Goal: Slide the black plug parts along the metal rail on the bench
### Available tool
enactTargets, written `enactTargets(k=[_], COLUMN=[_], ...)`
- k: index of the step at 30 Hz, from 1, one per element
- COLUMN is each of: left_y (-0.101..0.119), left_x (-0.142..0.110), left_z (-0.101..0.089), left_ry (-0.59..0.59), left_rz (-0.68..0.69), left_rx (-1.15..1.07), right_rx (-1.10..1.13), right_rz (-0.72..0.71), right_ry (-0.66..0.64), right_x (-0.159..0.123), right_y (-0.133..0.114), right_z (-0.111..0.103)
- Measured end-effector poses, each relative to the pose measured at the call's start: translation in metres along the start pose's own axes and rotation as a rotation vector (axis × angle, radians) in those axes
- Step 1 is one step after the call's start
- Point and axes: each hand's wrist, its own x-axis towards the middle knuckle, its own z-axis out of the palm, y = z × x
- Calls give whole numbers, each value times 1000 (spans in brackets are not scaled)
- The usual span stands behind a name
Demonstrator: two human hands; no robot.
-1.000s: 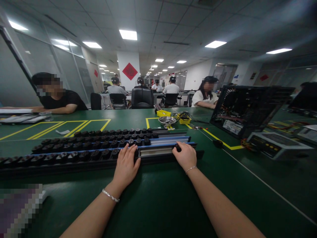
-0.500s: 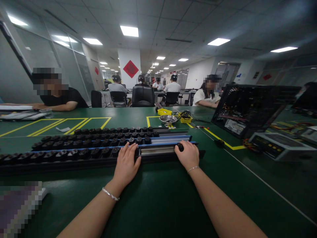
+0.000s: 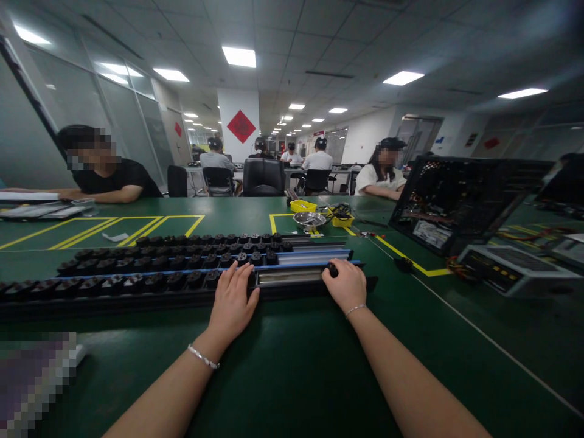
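Black pieces (image 3: 148, 282) lined along the nearest rail (image 3: 292, 277) have been left nearly unmoved since the earlier frame; work seems paused. Over their right end the left hand (image 3: 233, 298) is laid, fingers slightly apart; whether anything is gripped cannot be told. Near the rail's right end, a black knob (image 3: 334, 268) is enclosed by the right hand's (image 3: 347, 286) fingers.

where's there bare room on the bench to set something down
Bare green tabletop shows between the left forearm and right forearm, this side of the near rail, and right of the right forearm toward the grey power supply. It's crowded along the rails, lined with black pieces, and around the metal bowl and yellow trays.
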Motion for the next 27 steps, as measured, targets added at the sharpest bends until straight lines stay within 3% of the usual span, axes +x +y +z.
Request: enactTargets(k=[27], left_y=[2], left_x=[0], left_z=[-1], left_ry=[-12], left_rz=[-12], left_rx=[4], right_rx=[-15], right_rz=[92], right_ry=[-12], right_x=[2], right_y=[5], right_z=[-1])
